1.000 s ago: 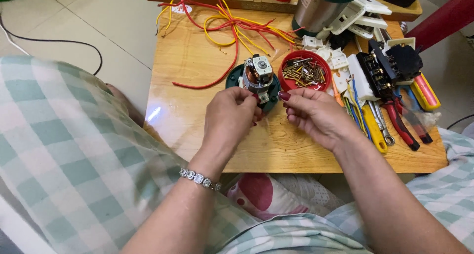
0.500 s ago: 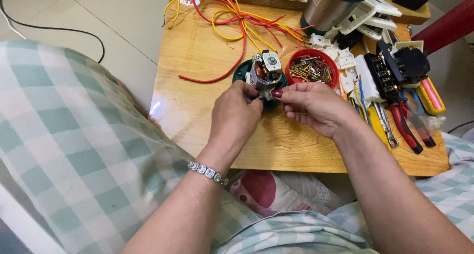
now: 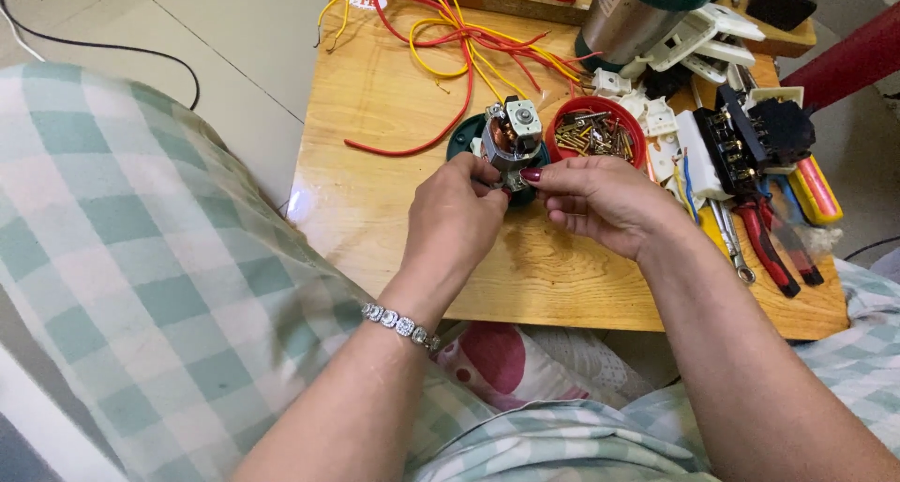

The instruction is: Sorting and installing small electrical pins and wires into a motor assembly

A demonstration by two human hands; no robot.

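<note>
Small electric motor (image 3: 511, 137) with copper windings and a pale end cap, standing upright near the middle of the wooden surface (image 3: 394, 116), seated in a dark green round base (image 3: 466, 133). Left hand (image 3: 457, 221) at about 7 o'clock from the motor, grip closed around its lower body, fingertips pressed against the metal frame. Right hand (image 3: 600, 199) at about 4 o'clock from the motor, thumb and forefinger pinched at the motor's lower edge, touching the left hand's fingertips; whether something small is pinched between them, impossible to tell. Beaded silver bracelet (image 3: 398, 323) on the left wrist.

Just beside the motor at 3 o'clock, a red round dish (image 3: 566, 116) full of brass-coloured screws (image 3: 595, 137). Loose red and yellow wires (image 3: 459, 46) sprawled at 12 o'clock, one red loop curling down to the green base. Metal cylinder with a green rim (image 3: 630, 18) at 1 o'clock, white plastic parts (image 3: 698, 37) leaning against it. Farther out at 3 o'clock, a black switch block (image 3: 759, 135), red-handled pliers (image 3: 764, 248) and a yellow-and-red screwdriver handle (image 3: 814, 189) near the edge. Green checked cloth (image 3: 141, 257) over the knees at the lower left.
</note>
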